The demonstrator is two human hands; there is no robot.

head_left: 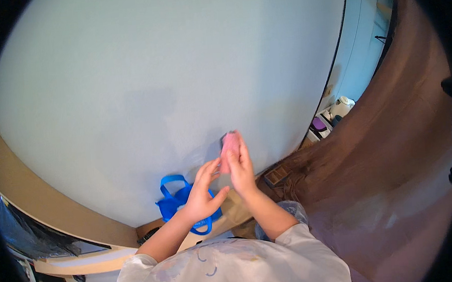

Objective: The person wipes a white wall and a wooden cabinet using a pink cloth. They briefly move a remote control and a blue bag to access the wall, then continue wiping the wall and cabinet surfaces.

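My right hand is closed round a small pink piece, perhaps a folded cloth, with a dark patch along its upper left edge. The thumb lies across its face and the fingers run behind its right side. Just to the left, my left hand has its thumb and fingers apart, and nothing shows in its grasp. Its fingertips come close to the lower end of the pink piece; whether they touch it I cannot tell. Behind that hand is a blue bag with handles, partly covered by the hand and forearm.
A pale blue wall rises in front of me. Brown fabric hangs along the right side. Below are a clear plastic bag and a small wooden box. A shelf with white items stands beyond the wall's right edge.
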